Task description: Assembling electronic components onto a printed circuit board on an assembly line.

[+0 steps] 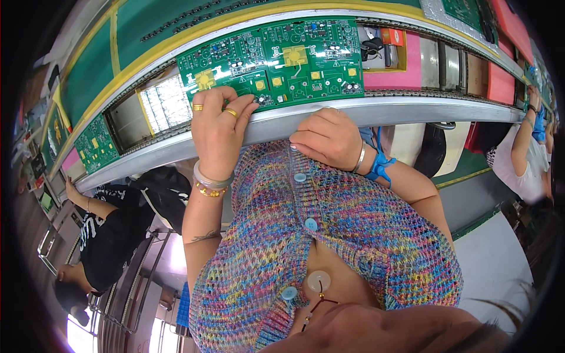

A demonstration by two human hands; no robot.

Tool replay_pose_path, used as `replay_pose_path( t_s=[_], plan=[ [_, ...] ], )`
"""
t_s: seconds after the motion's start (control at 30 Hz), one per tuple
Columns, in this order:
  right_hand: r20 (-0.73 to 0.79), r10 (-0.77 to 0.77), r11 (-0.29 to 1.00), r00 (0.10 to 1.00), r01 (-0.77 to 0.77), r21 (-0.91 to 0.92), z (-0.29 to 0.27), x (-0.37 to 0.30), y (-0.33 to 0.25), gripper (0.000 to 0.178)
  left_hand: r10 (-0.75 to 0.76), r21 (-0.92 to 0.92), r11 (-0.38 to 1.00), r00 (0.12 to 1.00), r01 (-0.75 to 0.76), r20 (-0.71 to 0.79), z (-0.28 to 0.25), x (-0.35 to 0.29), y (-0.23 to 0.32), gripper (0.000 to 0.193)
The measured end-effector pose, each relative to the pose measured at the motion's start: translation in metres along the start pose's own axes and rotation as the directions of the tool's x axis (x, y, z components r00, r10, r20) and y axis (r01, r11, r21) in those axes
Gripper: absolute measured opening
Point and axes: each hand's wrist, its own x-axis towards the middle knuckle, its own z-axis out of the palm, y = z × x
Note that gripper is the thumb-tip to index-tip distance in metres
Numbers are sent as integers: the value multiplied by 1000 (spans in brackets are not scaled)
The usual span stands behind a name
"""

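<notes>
A green circuit board (pixel 272 61) with several yellow patches and small soldered parts lies across the rails of a conveyor in front of me. My left hand (pixel 219 126) reaches over the near rail onto the board's near left edge. Its fingers are bent, with thumb and forefinger together by small parts there; whatever they hold is too small to make out. On the near metal rail (pixel 388 112), by the board's near edge, rests my right hand (pixel 331 140). Its fingers are curled in and the palm side is hidden, so anything inside it cannot be seen.
Another green board (pixel 94 144) sits farther left on the conveyor, near a co-worker in a black shirt (pixel 115 217). At right, another person in a white top (pixel 521 153) reaches to the line. Beyond the rails runs a green surface (pixel 159 23) with rows of small black parts.
</notes>
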Motion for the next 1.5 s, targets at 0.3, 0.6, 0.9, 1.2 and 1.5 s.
replay_pose_path(
  t_s=[0.3,0.6,0.9,1.2,1.5],
  plan=[
    [51,-79,993,996,75,87,4,15,-5,17,-305,228,917,944,326,-124,-37,-17,-42,31],
    [172,-243,949,955,270,-160,47,80,-28,26,-277,-238,913,932,331,232,-30,-9,-4,53],
    [158,214,941,964,-161,-297,-31,33,1,33,338,-897,423,941,-130,23,-51,-6,36,72],
    [-9,483,692,875,-388,-609,-104,-9,28,23,334,-846,-465,834,-261,-440,-92,-45,49,65],
    [23,390,748,920,-303,-591,-80,12,25,16,290,-796,-567,854,-211,-433,-87,-43,57,47]
  ],
)
